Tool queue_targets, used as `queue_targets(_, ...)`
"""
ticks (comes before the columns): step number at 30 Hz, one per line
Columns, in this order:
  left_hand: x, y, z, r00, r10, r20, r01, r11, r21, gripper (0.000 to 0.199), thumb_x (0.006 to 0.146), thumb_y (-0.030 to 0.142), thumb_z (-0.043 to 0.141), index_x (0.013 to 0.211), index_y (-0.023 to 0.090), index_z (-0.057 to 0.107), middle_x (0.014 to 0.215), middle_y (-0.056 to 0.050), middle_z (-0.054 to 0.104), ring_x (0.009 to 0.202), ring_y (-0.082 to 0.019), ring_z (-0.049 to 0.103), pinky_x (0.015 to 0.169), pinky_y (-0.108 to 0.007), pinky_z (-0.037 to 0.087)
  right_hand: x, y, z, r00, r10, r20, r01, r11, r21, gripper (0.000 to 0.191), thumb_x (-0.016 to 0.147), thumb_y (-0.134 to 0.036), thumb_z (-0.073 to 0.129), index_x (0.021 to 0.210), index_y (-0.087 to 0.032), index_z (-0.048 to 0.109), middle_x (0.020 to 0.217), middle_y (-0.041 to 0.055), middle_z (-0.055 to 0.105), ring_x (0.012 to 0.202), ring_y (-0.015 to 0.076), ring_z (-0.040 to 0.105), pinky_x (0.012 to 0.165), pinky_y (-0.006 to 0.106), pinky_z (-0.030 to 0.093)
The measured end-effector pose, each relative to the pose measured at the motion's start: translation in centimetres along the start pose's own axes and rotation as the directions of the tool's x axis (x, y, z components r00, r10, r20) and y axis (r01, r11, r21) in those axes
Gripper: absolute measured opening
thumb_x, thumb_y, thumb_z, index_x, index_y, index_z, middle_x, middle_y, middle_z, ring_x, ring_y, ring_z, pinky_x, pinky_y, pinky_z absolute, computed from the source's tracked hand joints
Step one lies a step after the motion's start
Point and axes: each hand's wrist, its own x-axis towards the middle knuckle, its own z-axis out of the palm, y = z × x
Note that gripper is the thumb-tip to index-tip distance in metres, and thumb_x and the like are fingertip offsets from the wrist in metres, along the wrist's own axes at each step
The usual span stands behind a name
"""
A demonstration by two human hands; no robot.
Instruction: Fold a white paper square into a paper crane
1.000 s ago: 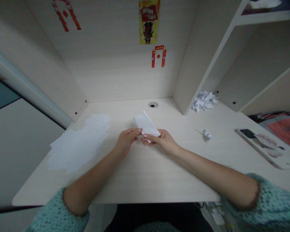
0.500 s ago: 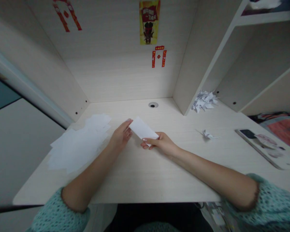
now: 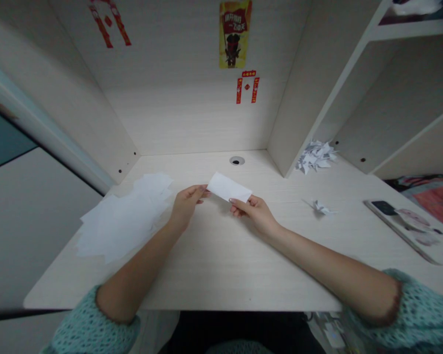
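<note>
A small white rectangle of folded paper (image 3: 229, 187) is held between both hands, just above the desk. My left hand (image 3: 187, 201) pinches its left corner between thumb and fingers. At the right end, my right hand (image 3: 254, 212) grips it with the thumb on top and the fingers curled beneath. Left of my left hand lies a spread of loose white paper sheets (image 3: 125, 216). A folded paper crane (image 3: 320, 208) rests on the desk to the right of my right hand.
Behind the divider's front edge sits a heap of folded white paper pieces (image 3: 316, 156). A phone in a decorated case (image 3: 409, 228) lies at the right, with red and grey cloth (image 3: 437, 196) beyond it. The desk (image 3: 214, 275) has a round cable hole (image 3: 237, 161) at the back.
The folded paper has turned to lie flatter across my view. My left hand has closed on its left corner, and my right hand has shifted slightly right. The whole view has shifted a little.
</note>
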Motion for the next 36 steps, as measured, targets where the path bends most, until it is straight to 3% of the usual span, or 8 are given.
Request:
queue_targets(10,-0.5,-0.3,0.9,0.991,-0.013,0.134,-0.006,0.989,0.146,0.032,0.064,0.046,0.069,0.063,0.015,0.059,0.070,-0.003,0.067,0.068,-0.015,0.058,0.064,-0.024,0.042,0.7,0.3,-0.7,0.995,-0.090,-0.032,0.089,0.996,-0.032,0.033,0.067,-0.047,0.068,0.062,-0.017,0.060,0.058,0.0002,0.059,0.050,0.0105,0.048,0.053,0.025,0.036)
queue_targets(14,-1.0,-1.0,1.2,0.977,0.005,0.212,-0.032,0.992,0.125,0.031,0.065,0.043,0.069,0.079,0.016,0.065,0.079,-0.005,0.069,0.072,-0.017,0.061,0.067,-0.026,0.044,0.8,0.3,-0.8,0.990,-0.119,-0.080,0.117,0.993,-0.027,0.035,0.068,-0.051,0.066,0.063,-0.017,0.059,0.060,0.0011,0.059,0.051,0.0109,0.047,0.052,0.025,0.037)
queue_targets(16,-1.5,-0.9,1.4,0.968,0.044,0.249,-0.096,0.975,0.201,0.033,0.068,0.043,0.067,0.091,0.019,0.067,0.084,-0.005,0.070,0.072,-0.018,0.061,0.065,-0.026,0.043,0.8,0.2,-0.7,0.989,-0.100,-0.107,0.100,0.995,0.004,0.036,0.066,-0.052,0.067,0.063,-0.017,0.057,0.060,0.0007,0.058,0.051,0.0106,0.047,0.051,0.025,0.037)
queue_targets(21,-2.7,-0.3,1.6,0.940,0.279,0.197,-0.340,0.703,0.625,0.038,0.075,0.042,0.062,0.112,0.034,0.063,0.088,-0.002,0.071,0.069,-0.018,0.059,0.071,-0.028,0.040,0.5,-0.1,-0.2,0.993,-0.051,-0.107,0.055,0.998,0.039,0.040,0.061,-0.050,0.072,0.080,-0.018,0.056,0.062,-0.0014,0.054,0.055,0.0116,0.049,0.046,0.023,0.041)
queue_targets(23,-3.0,-0.2,1.6,0.916,0.333,0.222,-0.391,0.624,0.677,0.036,0.077,0.042,0.059,0.112,0.035,0.063,0.083,-0.003,0.070,0.071,-0.020,0.058,0.075,-0.030,0.038,0.4,-0.2,0.0,0.995,-0.047,-0.088,0.050,0.998,0.028,0.046,0.061,-0.048,0.072,0.092,-0.019,0.055,0.064,-0.0024,0.053,0.058,0.0123,0.050,0.046,0.022,0.041)
queue_targets(25,-3.1,-0.2,1.6,0.902,0.354,0.249,-0.424,0.610,0.669,0.034,0.079,0.041,0.057,0.111,0.034,0.065,0.081,-0.005,0.070,0.073,-0.021,0.058,0.078,-0.030,0.037,0.3,-0.1,0.1,0.995,-0.050,-0.081,0.051,0.999,0.016,0.052,0.062,-0.047,0.072,0.101,-0.019,0.053,0.065,-0.0032,0.052,0.061,0.0127,0.051,0.046,0.022,0.041)
queue_targets(31,-3.2,-0.3,1.8,0.922,0.326,0.210,-0.381,0.661,0.646,0.036,0.076,0.042,0.061,0.111,0.034,0.064,0.087,-0.004,0.070,0.075,-0.020,0.059,0.079,-0.030,0.038,0.3,0.1,0.2,0.996,-0.062,-0.071,0.066,0.997,0.049,0.066,0.060,-0.043,0.074,0.117,-0.022,0.047,0.070,-0.0036,0.054,0.064,0.0132,0.054,0.054,0.024,0.042)
queue_targets(36,-3.0,-0.2,1.8,0.948,0.249,0.200,-0.315,0.624,0.715,0.042,0.078,0.039,0.060,0.120,0.036,0.056,0.086,0.002,0.070,0.079,-0.016,0.062,0.075,-0.026,0.042,0.5,0.9,0.1,0.994,-0.106,-0.022,0.108,0.988,0.115,0.077,0.062,-0.035,0.075,0.128,-0.023,0.037,0.068,-0.0049,0.054,0.065,0.0122,0.053,0.062,0.026,0.043)
